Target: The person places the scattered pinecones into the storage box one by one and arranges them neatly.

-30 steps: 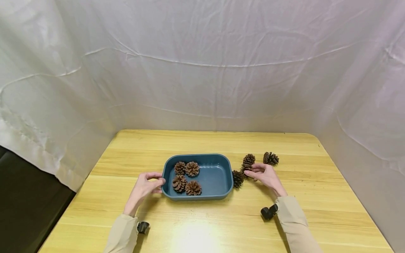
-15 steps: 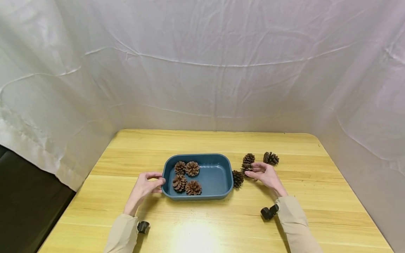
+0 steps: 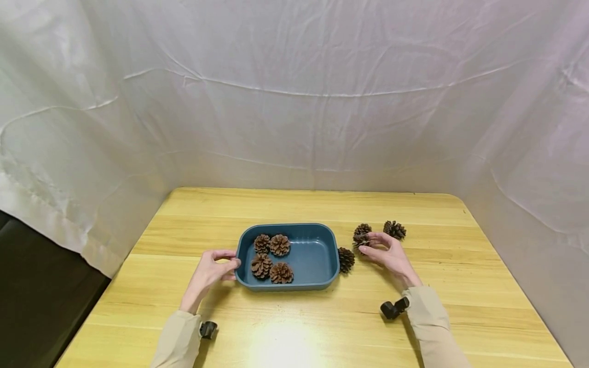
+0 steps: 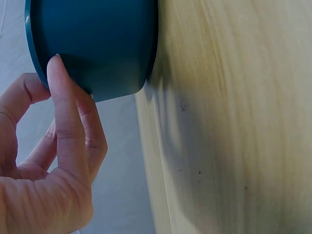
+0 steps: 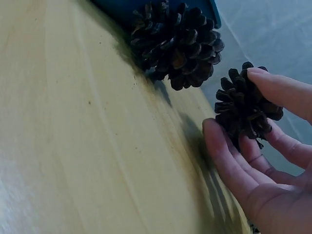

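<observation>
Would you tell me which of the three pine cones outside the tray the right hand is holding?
The middle cone: the right hand pinches it, while one cone touches the tray and another lies farther right.

Beige sleeves point(image 3: 425, 319), black wrist cameras point(image 3: 393, 308).

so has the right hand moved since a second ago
Yes. The right hand has shifted slightly away from the blue tray toward the table's far edge, pinching a pine cone.

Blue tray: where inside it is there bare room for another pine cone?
The blue tray is bare in its right half; four pine cones crowd the left. Outside its right wall a loose cone touches it, near the right hand.
</observation>
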### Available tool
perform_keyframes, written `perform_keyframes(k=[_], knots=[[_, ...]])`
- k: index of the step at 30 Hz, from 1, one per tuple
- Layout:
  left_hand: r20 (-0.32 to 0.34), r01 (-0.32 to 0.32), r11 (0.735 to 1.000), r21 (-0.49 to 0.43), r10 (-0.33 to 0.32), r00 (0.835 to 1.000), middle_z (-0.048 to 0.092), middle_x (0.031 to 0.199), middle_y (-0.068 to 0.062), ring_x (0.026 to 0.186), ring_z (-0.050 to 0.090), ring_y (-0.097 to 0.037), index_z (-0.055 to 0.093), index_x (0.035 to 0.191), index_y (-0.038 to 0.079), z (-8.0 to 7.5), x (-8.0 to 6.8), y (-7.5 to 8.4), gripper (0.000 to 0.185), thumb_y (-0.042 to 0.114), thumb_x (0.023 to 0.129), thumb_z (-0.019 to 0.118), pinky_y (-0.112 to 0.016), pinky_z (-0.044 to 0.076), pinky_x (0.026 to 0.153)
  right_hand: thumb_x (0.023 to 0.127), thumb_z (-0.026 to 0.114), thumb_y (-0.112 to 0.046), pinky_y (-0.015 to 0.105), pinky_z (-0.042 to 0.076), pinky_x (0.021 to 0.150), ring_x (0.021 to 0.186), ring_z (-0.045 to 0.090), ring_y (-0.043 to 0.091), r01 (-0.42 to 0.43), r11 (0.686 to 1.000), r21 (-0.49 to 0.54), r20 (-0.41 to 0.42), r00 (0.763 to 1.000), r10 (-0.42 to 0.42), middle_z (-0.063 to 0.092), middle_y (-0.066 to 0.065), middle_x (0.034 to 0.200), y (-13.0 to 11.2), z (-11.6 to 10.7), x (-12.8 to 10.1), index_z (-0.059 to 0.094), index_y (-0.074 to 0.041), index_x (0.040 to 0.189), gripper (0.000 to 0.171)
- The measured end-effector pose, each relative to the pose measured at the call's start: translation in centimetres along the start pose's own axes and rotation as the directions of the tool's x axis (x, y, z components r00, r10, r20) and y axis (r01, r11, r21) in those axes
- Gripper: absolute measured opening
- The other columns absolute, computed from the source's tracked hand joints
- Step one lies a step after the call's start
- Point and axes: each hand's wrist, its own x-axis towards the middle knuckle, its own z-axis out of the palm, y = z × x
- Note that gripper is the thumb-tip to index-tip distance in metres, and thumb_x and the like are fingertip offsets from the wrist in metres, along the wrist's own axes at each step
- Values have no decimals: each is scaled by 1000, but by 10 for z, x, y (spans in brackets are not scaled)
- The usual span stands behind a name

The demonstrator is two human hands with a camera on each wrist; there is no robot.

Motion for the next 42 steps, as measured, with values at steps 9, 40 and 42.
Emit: perform_keyframes(k=[9,40,42], knots=[[5,-9,1000,1,9,1000,72,87,-3,61,69,-9,56,126,-20,0,0,0,43,-1,89,69,-28,67,64,89,73,-4,25,62,93,97,63,6,35,994,108,6,999,-36,46,12,127,-2,0,-1,41,7,144,64],[-2,-3,1000,-8,2,1000,71,87,-1,60,68,-8,57,125,-20,1,-1,0,42,-2,89,68,-25,66,63,92,74,-13,17,60,88,88,70,0,257,966,-16,-114,960,-257,59,-11,120,-20,3,7,53,2,139,54],[-3,-1,1000,-8,1,1000,71,86,-1,60,68,-8,56,126,-20,1,-1,0,42,-2,89,68,-25,66,63,91,74,-12,16,61,88,90,70,-1,264,964,12,-96,960,-262,61,-14,120,-22,4,8,53,3,139,55]])
